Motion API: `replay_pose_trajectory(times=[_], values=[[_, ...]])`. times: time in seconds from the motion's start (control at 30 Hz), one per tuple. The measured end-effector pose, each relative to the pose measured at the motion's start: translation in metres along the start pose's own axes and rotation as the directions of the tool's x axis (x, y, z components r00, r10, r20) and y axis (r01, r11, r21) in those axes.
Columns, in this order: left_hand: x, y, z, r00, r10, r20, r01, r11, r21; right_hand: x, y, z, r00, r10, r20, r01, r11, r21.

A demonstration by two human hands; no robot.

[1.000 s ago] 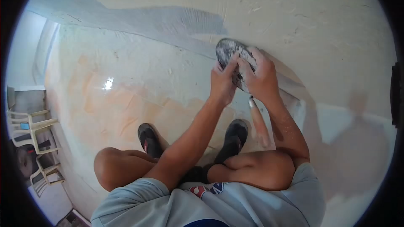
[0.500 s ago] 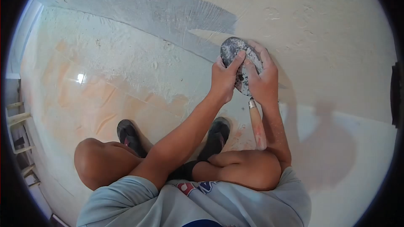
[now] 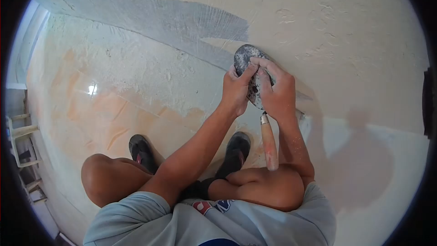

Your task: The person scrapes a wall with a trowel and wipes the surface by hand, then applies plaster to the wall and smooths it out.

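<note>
Right fingers [image 3: 273, 67] move onto the front of the trowel [image 3: 255, 94]

They were round its side before. Now the right hand [image 3: 278, 94] pinches the blade, bent fingers almost at the left thumb. The left hand [image 3: 235, 90] grips the other edge; its back fingers are hidden. The round tip pokes out, near the wall [image 3: 341, 41]. Wide floor [image 3: 150, 75] stretches left. The handle [image 3: 269, 143] points down, well apart from the shoes [image 3: 142, 149].
</note>
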State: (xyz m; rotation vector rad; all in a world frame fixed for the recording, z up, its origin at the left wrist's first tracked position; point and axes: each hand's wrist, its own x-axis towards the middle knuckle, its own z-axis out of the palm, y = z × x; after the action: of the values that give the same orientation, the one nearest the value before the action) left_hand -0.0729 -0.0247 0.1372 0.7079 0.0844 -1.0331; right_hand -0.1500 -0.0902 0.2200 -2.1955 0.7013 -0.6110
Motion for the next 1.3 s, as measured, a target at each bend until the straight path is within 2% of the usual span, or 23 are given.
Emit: replay_pose_trajectory(times=[0.1, 0.27, 0.47, 0.5, 0.57, 0.67, 0.73, 0.8, 0.87, 0.9, 0.93, 1.0, 1.03, 1.07, 1.13, 1.2, 1.27, 1.3], values=[[0.003, -0.002, -0.003, 1.0, 0.005, 0.028, -0.005, 1.0, 0.013, 0.002, 0.0, -0.001, 1.0, 0.03, 0.008, -0.03, 0.999, 0.013], [0.003, -0.004, -0.004, 1.0, -0.009, 0.019, 0.008, 0.999, 0.05, 0.0, 0.014, 0.0, 0.999, -0.029, -0.022, 0.03, 0.998, 0.055], [0.005, -0.003, -0.009, 0.998, -0.003, 0.064, 0.001, 1.0, 0.031, 0.002, 0.008, 0.004, 0.999, -0.015, -0.032, 0.016, 1.0, 0.006], [0.005, -0.002, -0.01, 0.998, -0.016, 0.053, 0.014, 0.999, 0.04, -0.001, 0.008, 0.001, 0.999, 0.04, 0.005, -0.041, 0.997, 0.063], [0.004, -0.007, -0.012, 0.997, 0.0, 0.073, -0.003, 0.999, 0.039, -0.001, 0.01, -0.003, 0.999, 0.039, 0.003, -0.039, 0.997, 0.066], [0.001, -0.001, -0.005, 0.998, -0.012, 0.059, 0.008, 0.998, 0.06, 0.001, 0.011, 0.004, 0.997, -0.018, -0.074, 0.025, 0.996, 0.087], [0.007, 0.006, -0.014, 0.989, -0.037, 0.146, 0.033, 0.999, 0.027, 0.003, 0.009, 0.009, 1.0, 0.002, -0.016, -0.001, 1.0, 0.023], [0.008, -0.001, -0.016, 0.996, -0.018, 0.092, 0.013, 0.998, 0.058, 0.001, 0.013, 0.002, 1.0, 0.005, -0.018, -0.005, 0.999, 0.037], [0.008, -0.004, -0.022, 0.986, -0.037, 0.162, 0.019, 0.994, 0.108, -0.003, 0.013, 0.001, 1.0, 0.025, -0.01, -0.024, 0.996, 0.084], [0.01, -0.002, -0.024, 0.986, -0.042, 0.164, 0.022, 0.992, 0.121, -0.003, 0.013, 0.0, 0.999, -0.017, -0.044, 0.02, 0.996, 0.083], [0.011, 0.0, -0.026, 0.987, -0.042, 0.152, 0.03, 0.996, 0.079, -0.001, 0.011, 0.003, 0.998, -0.014, -0.055, 0.018, 0.996, 0.089], [0.013, -0.003, -0.024, 0.991, -0.039, 0.131, 0.043, 0.999, -0.023, 0.006, 0.007, 0.008, 0.998, 0.046, 0.039, -0.047, 0.999, 0.021], [0.013, -0.001, -0.027, 0.99, -0.026, 0.138, 0.027, 1.0, -0.002, 0.005, 0.015, 0.016, 1.0, -0.025, -0.008, 0.026, 0.999, 0.039], [0.014, -0.004, -0.027, 0.99, -0.023, 0.139, 0.025, 1.0, -0.011, 0.004, 0.017, 0.013, 1.0, -0.029, -0.003, 0.029, 0.999, 0.031], [0.011, -0.002, -0.026, 0.993, 0.009, 0.118, -0.022, 0.994, 0.106, 0.001, 0.018, 0.013, 0.999, -0.016, -0.034, 0.019, 0.995, 0.099], [0.011, -0.001, -0.028, 0.992, -0.012, 0.124, -0.01, 0.985, 0.175, 0.0, 0.013, 0.01, 0.999, 0.04, -0.018, -0.038, 0.995, 0.088], [0.016, -0.003, -0.033, 0.992, -0.056, 0.109, 0.054, 0.998, 0.018, 0.006, 0.01, 0.011, 0.998, 0.049, 0.027, -0.05, 0.998, 0.026], [0.017, 0.002, -0.034, 0.99, -0.068, 0.123, 0.067, 0.998, 0.013, 0.009, 0.015, 0.02, 0.999, -0.037, 0.001, 0.037, 0.999, 0.009]])
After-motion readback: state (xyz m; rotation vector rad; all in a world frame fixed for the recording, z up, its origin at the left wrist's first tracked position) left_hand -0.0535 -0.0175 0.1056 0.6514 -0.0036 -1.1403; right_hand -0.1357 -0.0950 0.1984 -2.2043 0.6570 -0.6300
